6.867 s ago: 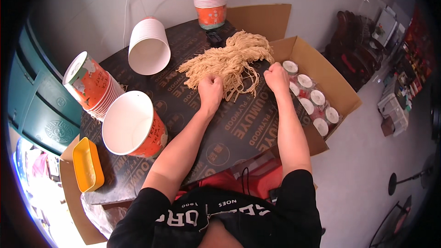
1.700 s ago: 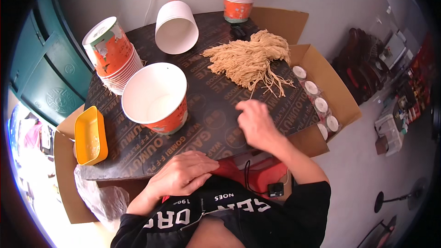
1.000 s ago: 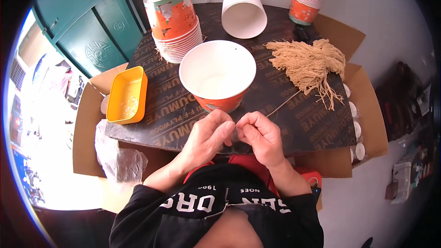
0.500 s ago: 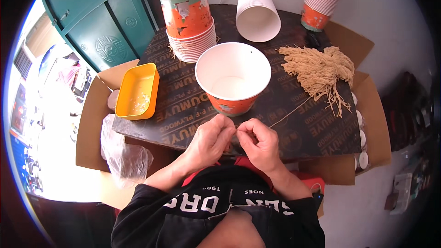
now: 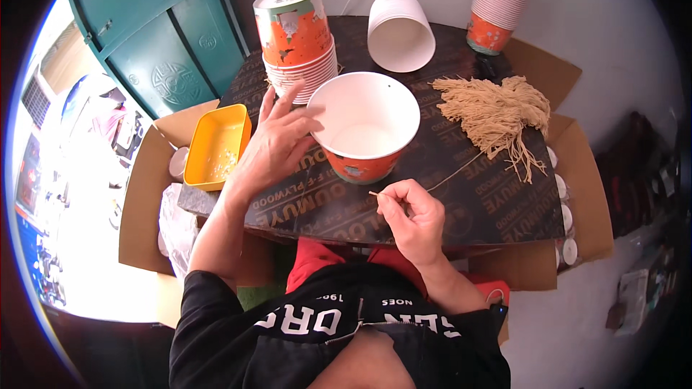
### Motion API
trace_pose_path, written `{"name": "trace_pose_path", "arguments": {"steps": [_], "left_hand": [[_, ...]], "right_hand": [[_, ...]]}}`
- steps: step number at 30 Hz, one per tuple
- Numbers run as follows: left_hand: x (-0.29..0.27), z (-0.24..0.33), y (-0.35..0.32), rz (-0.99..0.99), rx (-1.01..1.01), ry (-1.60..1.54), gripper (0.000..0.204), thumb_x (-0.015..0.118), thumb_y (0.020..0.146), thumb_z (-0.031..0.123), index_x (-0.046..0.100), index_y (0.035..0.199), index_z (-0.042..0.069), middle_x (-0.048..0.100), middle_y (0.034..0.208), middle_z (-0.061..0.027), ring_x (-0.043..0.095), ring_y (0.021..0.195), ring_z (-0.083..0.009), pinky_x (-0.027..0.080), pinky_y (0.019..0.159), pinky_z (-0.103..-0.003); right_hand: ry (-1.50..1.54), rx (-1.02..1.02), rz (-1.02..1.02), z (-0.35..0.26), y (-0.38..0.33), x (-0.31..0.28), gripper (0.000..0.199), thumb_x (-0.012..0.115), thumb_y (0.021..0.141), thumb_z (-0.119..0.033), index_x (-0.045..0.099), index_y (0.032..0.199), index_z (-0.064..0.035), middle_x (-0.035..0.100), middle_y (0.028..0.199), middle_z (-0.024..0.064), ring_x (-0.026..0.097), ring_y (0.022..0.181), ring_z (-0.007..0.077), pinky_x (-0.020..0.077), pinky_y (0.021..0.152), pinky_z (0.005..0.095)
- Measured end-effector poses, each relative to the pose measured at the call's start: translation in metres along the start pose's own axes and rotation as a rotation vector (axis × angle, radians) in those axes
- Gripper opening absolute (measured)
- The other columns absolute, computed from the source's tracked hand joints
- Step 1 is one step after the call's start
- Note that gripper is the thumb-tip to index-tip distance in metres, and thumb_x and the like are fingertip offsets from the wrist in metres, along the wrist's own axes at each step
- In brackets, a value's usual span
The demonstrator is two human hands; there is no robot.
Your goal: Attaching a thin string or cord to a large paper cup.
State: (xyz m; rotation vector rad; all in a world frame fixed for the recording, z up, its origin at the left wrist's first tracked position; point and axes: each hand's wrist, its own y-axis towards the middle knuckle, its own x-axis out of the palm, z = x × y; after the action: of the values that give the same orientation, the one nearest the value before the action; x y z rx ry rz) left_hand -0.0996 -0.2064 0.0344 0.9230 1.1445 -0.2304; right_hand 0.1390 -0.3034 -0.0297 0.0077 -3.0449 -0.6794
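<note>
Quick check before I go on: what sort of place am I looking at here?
Probably a small makeshift packing workshop, not a kitchen: a dark plywood board laid over open cardboard boxes serves as a bench, with stacks of paper buckets and a bundle of tan strings on it.

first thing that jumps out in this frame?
The big white-lined orange paper bucket at the middle of the dark board, with the left hand resting against its rim. Just below it, the right hand pinches one tan string that trails up to the tan string bundle on the right. A yellow tray sits at the board's left edge.
</note>
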Motion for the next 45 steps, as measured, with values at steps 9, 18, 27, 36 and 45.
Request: {"name": "trace_pose_path", "arguments": {"steps": [9, 18, 27, 36, 45], "left_hand": [[0.014, 0.075, 0.008, 0.030, 0.124, -0.229, 0.014, 0.074, 0.079, 0.008, 0.063, 0.087, 0.004, 0.064, 0.071, -0.0092, 0.065, 0.073, -0.0293, 0.044, 0.100, -0.051], [-0.004, 0.087, 0.023, -0.150, -0.148, -0.390, 0.018, 0.058, 0.094, 0.004, 0.066, 0.107, -0.004, 0.070, 0.085, -0.0146, 0.069, 0.078, -0.0263, 0.054, 0.073, -0.035], [-0.001, 0.071, 0.048, -0.405, -0.174, -0.578, 0.025, 0.060, 0.089, 0.009, 0.067, 0.109, -0.004, 0.070, 0.089, -0.0219, 0.070, 0.083, -0.0331, 0.053, 0.077, -0.039], [0.002, 0.067, 0.058, -0.503, -0.097, -0.638, 0.028, 0.059, 0.088, 0.011, 0.066, 0.111, -0.004, 0.071, 0.092, -0.0199, 0.070, 0.087, -0.0322, 0.053, 0.079, -0.038], [0.010, 0.064, 0.072, -0.598, -0.059, -0.613, 0.018, 0.060, 0.085, 0.012, 0.070, 0.092, -0.002, 0.070, 0.082, -0.0171, 0.067, 0.073, -0.0310, 0.052, 0.071, -0.039]], "right_hand": [[-0.214, -0.296, 0.289, 0.014, -0.001, -0.008, 0.008, 0.065, 0.087, 0.007, 0.060, 0.084, 0.0013, 0.059, 0.073, 0.0017, 0.053, 0.063, 0.0063, 0.0439, 0.058, 0.0221], [-0.090, -0.093, 0.329, 0.019, 0.002, -0.011, 0.007, 0.065, 0.089, 0.005, 0.061, 0.086, 0.0006, 0.055, 0.071, -0.0052, 0.046, 0.062, -0.0004, 0.0377, 0.054, 0.0175], [-0.117, -0.105, 0.297, 0.018, 0.004, -0.011, 0.005, 0.064, 0.087, 0.006, 0.061, 0.087, 0.0022, 0.060, 0.073, 0.0017, 0.052, 0.063, 0.0032, 0.0418, 0.054, 0.0209], [-0.142, -0.099, 0.256, 0.017, 0.007, -0.011, 0.006, 0.064, 0.087, 0.007, 0.061, 0.086, 0.0025, 0.060, 0.073, 0.0040, 0.054, 0.063, 0.0056, 0.0440, 0.055, 0.0225], [-0.152, -0.116, 0.238, 0.016, 0.014, -0.008, 0.006, 0.065, 0.087, 0.005, 0.060, 0.087, 0.0028, 0.062, 0.073, 0.0078, 0.060, 0.063, 0.0100, 0.0472, 0.056, 0.0255]]}}
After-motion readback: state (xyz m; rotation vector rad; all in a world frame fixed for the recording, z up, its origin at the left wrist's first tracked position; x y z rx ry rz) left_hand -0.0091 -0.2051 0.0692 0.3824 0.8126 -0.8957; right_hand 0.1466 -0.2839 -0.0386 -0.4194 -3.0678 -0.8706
